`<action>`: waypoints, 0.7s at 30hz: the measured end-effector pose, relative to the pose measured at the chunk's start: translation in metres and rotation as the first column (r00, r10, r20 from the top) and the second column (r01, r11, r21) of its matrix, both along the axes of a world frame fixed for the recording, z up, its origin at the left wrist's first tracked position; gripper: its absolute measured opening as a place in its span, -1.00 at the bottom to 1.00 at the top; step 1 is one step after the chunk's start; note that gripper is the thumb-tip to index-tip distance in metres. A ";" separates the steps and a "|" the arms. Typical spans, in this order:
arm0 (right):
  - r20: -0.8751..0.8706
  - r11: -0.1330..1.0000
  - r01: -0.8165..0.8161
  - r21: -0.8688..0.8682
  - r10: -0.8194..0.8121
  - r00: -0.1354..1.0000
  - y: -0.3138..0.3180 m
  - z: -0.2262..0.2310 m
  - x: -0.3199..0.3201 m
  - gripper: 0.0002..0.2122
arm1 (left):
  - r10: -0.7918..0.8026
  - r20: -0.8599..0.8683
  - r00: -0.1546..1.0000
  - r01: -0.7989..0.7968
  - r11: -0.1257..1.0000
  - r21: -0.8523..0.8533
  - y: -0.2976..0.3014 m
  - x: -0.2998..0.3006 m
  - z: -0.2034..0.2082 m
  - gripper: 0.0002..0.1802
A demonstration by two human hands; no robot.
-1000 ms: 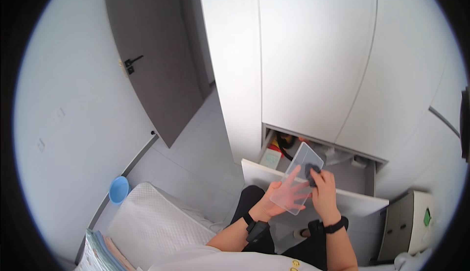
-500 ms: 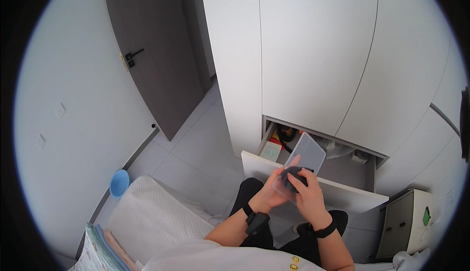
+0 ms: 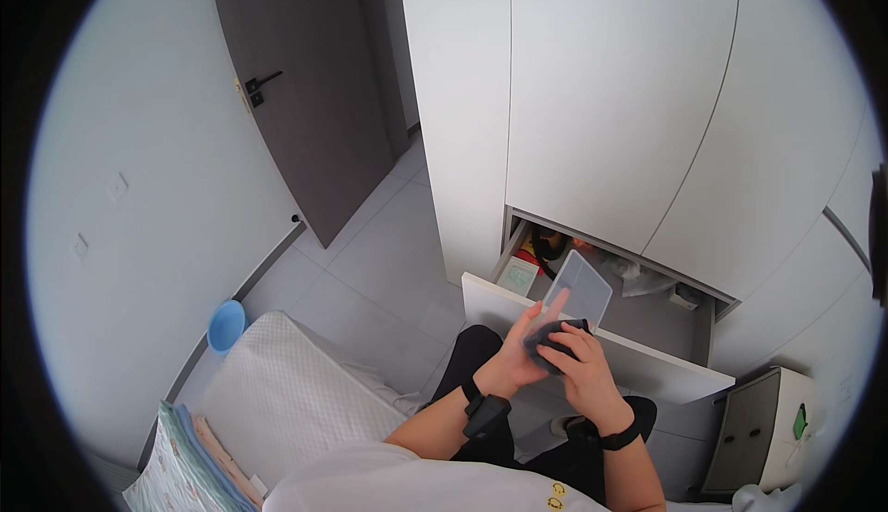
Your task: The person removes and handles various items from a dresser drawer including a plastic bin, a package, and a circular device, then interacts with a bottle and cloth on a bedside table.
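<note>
My left hand (image 3: 514,362) is closed round the lower end of a flat, translucent plastic box or lid (image 3: 586,288), holding it tilted above the drawer front. One finger shows through the clear plastic. My right hand (image 3: 592,378) grips a dark grey cloth (image 3: 546,340) and presses it against the plastic's lower part. The cloth and fingers hide that end, so I cannot tell whether the piece is a box or only its lid. Just beyond my hands stands a pulled-out white drawer (image 3: 638,362).
Inside the drawer lie a black hose-like thing (image 3: 552,249), a pale green packet (image 3: 519,278) and a clear plastic bag (image 3: 647,281). A bed (image 3: 305,364) is at my left, with a blue basin (image 3: 227,326) beyond it. A small cabinet (image 3: 754,429) stands at right.
My right hand and the cloth have shifted slightly across the plastic's lower part, covering more of it. The left hand still holds the plastic. The whole view has tilted slightly.
</note>
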State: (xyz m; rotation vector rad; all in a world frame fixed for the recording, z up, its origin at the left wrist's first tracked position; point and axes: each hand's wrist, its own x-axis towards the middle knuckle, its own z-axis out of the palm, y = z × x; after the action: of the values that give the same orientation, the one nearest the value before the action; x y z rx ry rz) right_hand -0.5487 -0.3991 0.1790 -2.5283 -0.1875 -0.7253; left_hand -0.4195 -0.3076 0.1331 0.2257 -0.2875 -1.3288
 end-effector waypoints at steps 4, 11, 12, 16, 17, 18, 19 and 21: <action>-0.019 0.998 0.060 -0.026 -0.061 0.998 -0.004 -0.007 -0.004 -0.59 | 0.042 -0.017 0.999 -0.041 0.998 0.045 0.001 0.003 0.004 -0.34; -0.041 0.990 0.093 -0.111 -0.098 0.994 -0.020 -0.016 -0.021 -0.78 | -0.028 -0.078 0.997 0.029 1.000 0.001 0.004 0.006 0.000 -0.38; -0.036 0.985 0.100 -0.137 -0.106 0.994 -0.021 -0.016 -0.022 -0.81 | -0.033 -0.053 0.998 0.035 0.998 0.043 0.005 0.001 0.005 -0.38; -0.001 0.967 0.160 -0.201 -0.163 0.987 -0.028 -0.019 -0.024 -0.91 | -0.080 -0.130 0.988 0.086 0.995 0.041 0.001 -0.004 0.000 -0.34; 0.014 0.954 0.195 -0.226 -0.197 0.980 -0.033 -0.022 -0.026 -0.93 | -0.099 -0.154 0.983 0.109 0.993 0.053 -0.001 -0.005 -0.004 -0.34; 0.024 0.940 0.233 -0.250 -0.234 0.972 -0.041 -0.025 -0.024 -0.95 | -0.146 -0.100 0.984 0.148 0.989 0.011 -0.003 -0.002 -0.007 -0.32; 0.066 0.931 0.258 -0.259 -0.250 0.966 -0.048 -0.026 -0.021 -0.96 | -0.191 -0.055 0.980 0.190 0.981 -0.026 -0.003 0.000 -0.012 -0.29; 0.114 0.925 0.285 -0.252 -0.264 0.958 -0.056 -0.019 -0.017 -0.91 | -0.216 -0.009 0.976 0.215 0.976 -0.040 0.000 0.007 -0.018 -0.23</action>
State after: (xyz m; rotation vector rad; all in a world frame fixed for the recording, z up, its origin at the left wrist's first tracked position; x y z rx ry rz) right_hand -0.5661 -0.4549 0.1595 -2.8201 0.0509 -0.9660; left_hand -0.4126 -0.3079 0.1153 0.1564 -0.3336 -1.5371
